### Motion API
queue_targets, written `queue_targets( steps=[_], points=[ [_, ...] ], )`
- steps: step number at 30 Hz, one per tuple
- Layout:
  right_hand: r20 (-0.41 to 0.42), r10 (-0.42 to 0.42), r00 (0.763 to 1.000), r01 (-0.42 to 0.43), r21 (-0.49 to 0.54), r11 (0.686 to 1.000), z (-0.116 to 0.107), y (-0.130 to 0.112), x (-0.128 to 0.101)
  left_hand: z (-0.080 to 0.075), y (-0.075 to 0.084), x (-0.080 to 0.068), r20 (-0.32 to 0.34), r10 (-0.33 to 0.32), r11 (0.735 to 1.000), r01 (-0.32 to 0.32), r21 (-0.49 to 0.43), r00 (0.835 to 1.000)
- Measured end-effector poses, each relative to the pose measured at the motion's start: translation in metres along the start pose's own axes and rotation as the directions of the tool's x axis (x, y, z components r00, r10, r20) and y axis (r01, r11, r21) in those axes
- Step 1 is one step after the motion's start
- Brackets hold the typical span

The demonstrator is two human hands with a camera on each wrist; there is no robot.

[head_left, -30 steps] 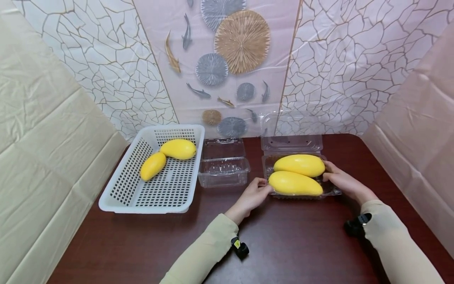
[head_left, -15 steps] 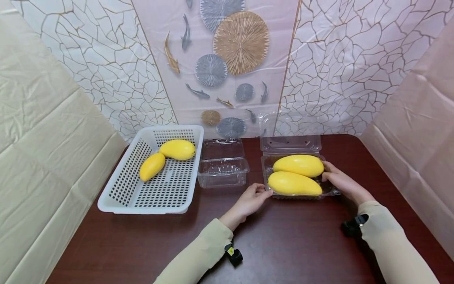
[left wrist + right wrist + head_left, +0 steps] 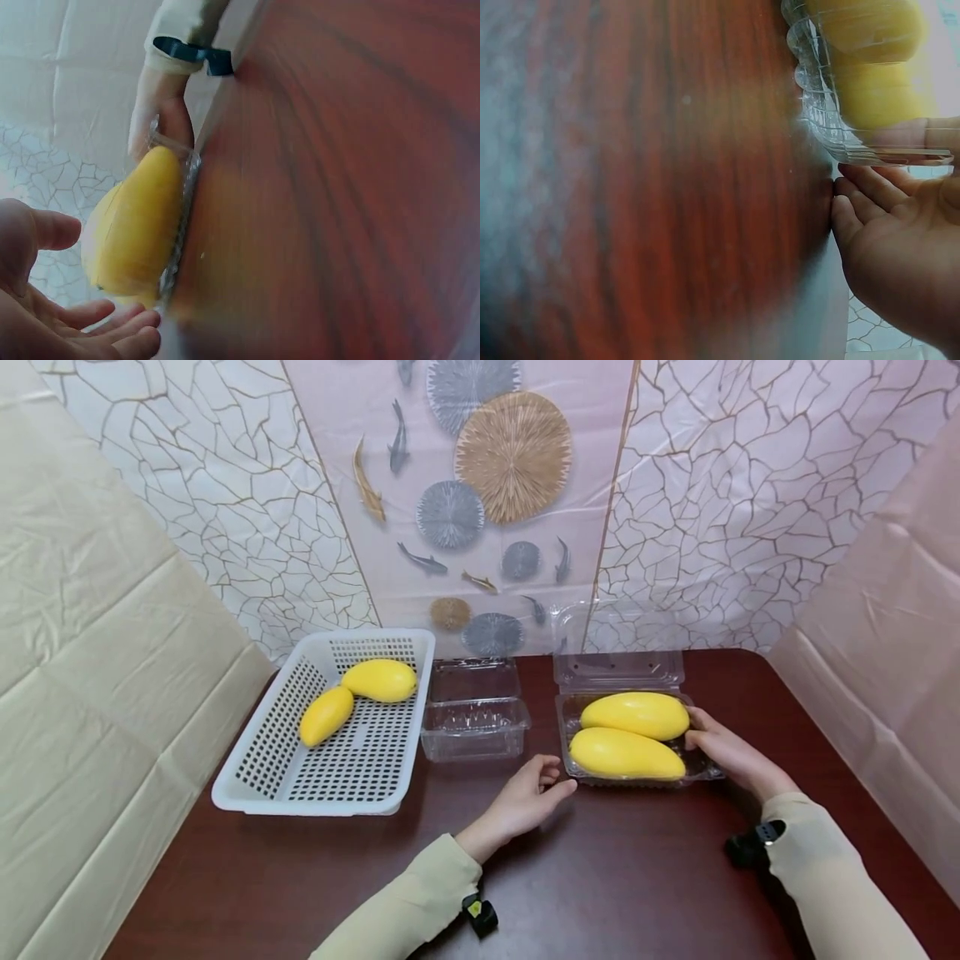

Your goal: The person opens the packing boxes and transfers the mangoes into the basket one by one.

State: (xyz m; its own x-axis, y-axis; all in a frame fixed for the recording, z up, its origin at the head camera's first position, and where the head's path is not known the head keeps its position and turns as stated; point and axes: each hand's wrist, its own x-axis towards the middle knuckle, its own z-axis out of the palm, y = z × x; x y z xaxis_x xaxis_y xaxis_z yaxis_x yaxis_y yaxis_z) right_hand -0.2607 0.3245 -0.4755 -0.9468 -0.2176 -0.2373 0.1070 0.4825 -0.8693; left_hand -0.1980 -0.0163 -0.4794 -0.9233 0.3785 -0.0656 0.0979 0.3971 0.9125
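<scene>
Two yellow mangoes (image 3: 627, 753) lie side by side in a clear plastic clamshell box (image 3: 572, 768), whose lid (image 3: 618, 670) stands raised against the back wall. My right hand (image 3: 731, 754) holds the box's right wall; in the right wrist view the thumb (image 3: 904, 135) shows through the plastic, inside the wall, and the fingers (image 3: 870, 191) lie outside and under the rim. Off the box's front left corner, my left hand (image 3: 521, 799) is relaxed with thumb and fingers spread apart. The left wrist view shows a gap between this hand (image 3: 45, 292) and the nearer mango (image 3: 142, 225).
At the left stands a white perforated basket (image 3: 401, 777) with two mangoes (image 3: 378, 680) in it. Between basket and box is another clear clamshell box (image 3: 474, 739), opened and without fruit. Fabric walls (image 3: 135, 635) border the dark wooden table (image 3: 600, 877) on the sides and back.
My left hand has let go of the clamshell box's left front corner and drawn back slightly toward the front left. My right hand stays at the box's right wall.
</scene>
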Motion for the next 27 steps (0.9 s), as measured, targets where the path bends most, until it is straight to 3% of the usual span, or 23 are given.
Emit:
queue_targets(
  steps=[5, 9, 17, 27],
  points=[
    [0.001, 0.011, 1.000, -0.011, -0.001, 1.000, -0.001, 0.000, -0.001, -0.007, 0.006, 0.001, -0.013, 0.143, 0.974, -0.138, 0.180, 0.990],
    [-0.001, 0.028, 1.000, -0.028, 0.002, 1.000, -0.001, -0.001, -0.002, -0.011, 0.015, 0.004, -0.016, 0.219, 0.944, -0.207, 0.257, 0.976],
    [-0.004, 0.016, 1.000, -0.016, 0.008, 1.000, 0.002, -0.003, -0.004, -0.017, 0.036, 0.012, 0.026, 0.306, 0.888, -0.295, 0.352, 0.952],
    [-0.017, 0.018, 1.000, -0.018, 0.022, 1.000, 0.001, -0.002, -0.004, -0.012, 0.048, 0.026, 0.095, 0.404, 0.787, -0.399, 0.470, 0.910]
  ],
)
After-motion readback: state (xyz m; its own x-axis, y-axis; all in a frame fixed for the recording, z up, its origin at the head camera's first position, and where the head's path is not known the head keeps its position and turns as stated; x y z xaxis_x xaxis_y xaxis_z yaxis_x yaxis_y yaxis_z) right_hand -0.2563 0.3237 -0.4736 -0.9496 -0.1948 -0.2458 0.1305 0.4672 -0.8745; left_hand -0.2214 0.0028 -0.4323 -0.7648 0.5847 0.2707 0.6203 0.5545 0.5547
